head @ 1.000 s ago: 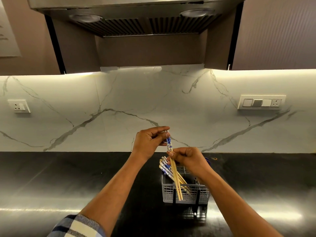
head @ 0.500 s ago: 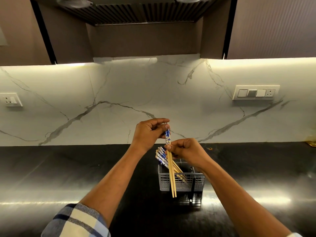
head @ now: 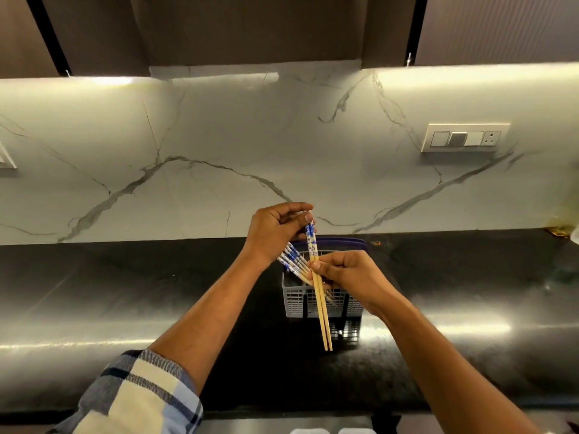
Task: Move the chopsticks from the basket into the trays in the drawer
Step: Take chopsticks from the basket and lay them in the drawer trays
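— Dark glossy table (head: 125,302) under a white marble backsplash (head: 219,145) with grey veins; switch panel (head: 464,138) up on the right, brown cabinets (head: 498,26) above.

— And on the table?

— Grey slotted basket (head: 313,303), just below and behind both hands. Inside it, a bunch of chopsticks (head: 293,260) with blue-and-white tops, leaning toward the left, just under the left wrist.

— Hands?

— Left hand (head: 275,231) raised, fingers (head: 294,211) curled, thumb and forefinger pinching the patterned top end of a held pair of chopsticks (head: 319,296). Right hand (head: 347,274) lower, fingers (head: 335,256) clenched round the same pair near the middle, thumb tip pressed on the wood.

— Position of that pair?

— Nearly upright, tilted slightly, patterned end up between the left fingertips, bare wooden tips hanging well below the right fingers, in front of the basket wall and past its lower edge. Lifted clear of the basket, as far as can be told. Both sticks side by side, touching or nearly so.

— Anything else near the fingers?

— Dark blue-rimmed thing (head: 341,242) behind the basket, just beyond the right knuckles; cannot tell what. Plaid sleeve (head: 141,396) rolled up on the left forearm. Drawer and trays out of view.
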Action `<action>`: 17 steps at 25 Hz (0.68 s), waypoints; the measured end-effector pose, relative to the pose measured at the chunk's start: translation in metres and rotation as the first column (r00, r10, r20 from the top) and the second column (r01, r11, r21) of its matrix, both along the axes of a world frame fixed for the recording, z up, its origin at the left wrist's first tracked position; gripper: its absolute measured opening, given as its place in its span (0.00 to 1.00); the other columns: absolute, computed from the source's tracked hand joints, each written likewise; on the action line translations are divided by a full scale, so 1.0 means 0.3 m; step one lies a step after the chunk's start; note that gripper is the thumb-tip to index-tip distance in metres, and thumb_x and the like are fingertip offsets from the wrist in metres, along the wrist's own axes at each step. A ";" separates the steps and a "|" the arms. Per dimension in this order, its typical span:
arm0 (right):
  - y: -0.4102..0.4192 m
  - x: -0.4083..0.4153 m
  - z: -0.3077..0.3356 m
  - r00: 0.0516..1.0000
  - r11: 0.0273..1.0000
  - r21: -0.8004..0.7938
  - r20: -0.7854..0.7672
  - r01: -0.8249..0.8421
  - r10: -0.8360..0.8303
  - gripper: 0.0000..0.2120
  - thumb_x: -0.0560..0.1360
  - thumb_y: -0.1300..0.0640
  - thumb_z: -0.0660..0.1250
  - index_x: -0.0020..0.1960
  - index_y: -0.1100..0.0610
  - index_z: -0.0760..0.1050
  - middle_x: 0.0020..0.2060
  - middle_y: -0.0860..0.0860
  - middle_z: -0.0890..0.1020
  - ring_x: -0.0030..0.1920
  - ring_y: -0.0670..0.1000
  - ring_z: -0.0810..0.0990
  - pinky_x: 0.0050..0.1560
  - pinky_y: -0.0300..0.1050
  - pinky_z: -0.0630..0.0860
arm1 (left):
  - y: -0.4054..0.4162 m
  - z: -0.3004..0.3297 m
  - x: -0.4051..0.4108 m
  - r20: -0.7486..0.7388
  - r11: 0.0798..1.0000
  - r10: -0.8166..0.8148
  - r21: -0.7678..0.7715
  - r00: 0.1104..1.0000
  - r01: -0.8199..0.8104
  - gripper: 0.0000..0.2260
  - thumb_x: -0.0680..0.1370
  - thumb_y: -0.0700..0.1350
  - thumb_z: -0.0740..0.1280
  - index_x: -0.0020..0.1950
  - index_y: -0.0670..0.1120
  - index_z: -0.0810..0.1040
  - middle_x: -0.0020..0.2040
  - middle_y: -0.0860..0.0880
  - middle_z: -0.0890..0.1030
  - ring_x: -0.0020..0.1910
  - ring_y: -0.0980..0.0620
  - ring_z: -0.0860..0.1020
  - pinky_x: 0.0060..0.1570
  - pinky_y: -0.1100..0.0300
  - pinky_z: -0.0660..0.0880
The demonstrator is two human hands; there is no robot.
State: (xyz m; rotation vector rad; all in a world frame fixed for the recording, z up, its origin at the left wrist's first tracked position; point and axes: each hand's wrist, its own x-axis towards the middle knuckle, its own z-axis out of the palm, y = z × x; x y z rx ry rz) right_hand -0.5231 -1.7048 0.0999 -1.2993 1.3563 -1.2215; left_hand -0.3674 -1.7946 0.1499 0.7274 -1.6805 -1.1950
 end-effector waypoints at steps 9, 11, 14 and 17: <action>0.280 -0.023 -0.364 0.992 0.952 0.300 0.091 0.054 -0.086 0.08 0.76 0.60 0.71 0.52 0.63 0.83 0.43 0.58 0.87 0.45 0.54 0.87 0.48 0.44 0.83 | 0.216 -0.419 -0.044 -0.058 0.918 -0.154 0.361 0.986 0.164 0.11 0.78 0.34 0.69 0.60 0.35 0.80 0.52 0.32 0.83 0.47 0.42 0.84 0.45 0.57 0.84; 0.374 -0.021 -0.475 0.993 0.926 0.373 0.075 0.055 -0.089 0.09 0.76 0.58 0.71 0.53 0.62 0.83 0.43 0.57 0.87 0.46 0.55 0.87 0.51 0.47 0.83 | 0.292 -0.551 -0.050 -0.070 0.876 -0.166 0.447 0.984 0.180 0.11 0.78 0.33 0.68 0.60 0.34 0.79 0.51 0.32 0.83 0.46 0.44 0.84 0.46 0.56 0.84; 0.510 0.000 -0.611 0.992 0.881 0.469 0.066 0.066 -0.110 0.08 0.77 0.59 0.69 0.52 0.61 0.84 0.43 0.57 0.87 0.45 0.56 0.87 0.49 0.46 0.83 | 0.406 -0.734 -0.047 -0.049 0.808 -0.190 0.559 0.981 0.184 0.11 0.78 0.33 0.68 0.59 0.35 0.80 0.48 0.36 0.83 0.43 0.49 0.85 0.46 0.57 0.83; 0.593 0.023 -0.710 0.989 0.836 0.538 0.037 0.104 -0.147 0.07 0.77 0.60 0.68 0.50 0.60 0.85 0.42 0.56 0.88 0.44 0.54 0.87 0.46 0.42 0.83 | 0.474 -0.878 -0.033 0.035 0.783 -0.241 0.598 0.970 0.173 0.10 0.78 0.36 0.69 0.58 0.41 0.81 0.48 0.39 0.85 0.46 0.47 0.85 0.49 0.55 0.83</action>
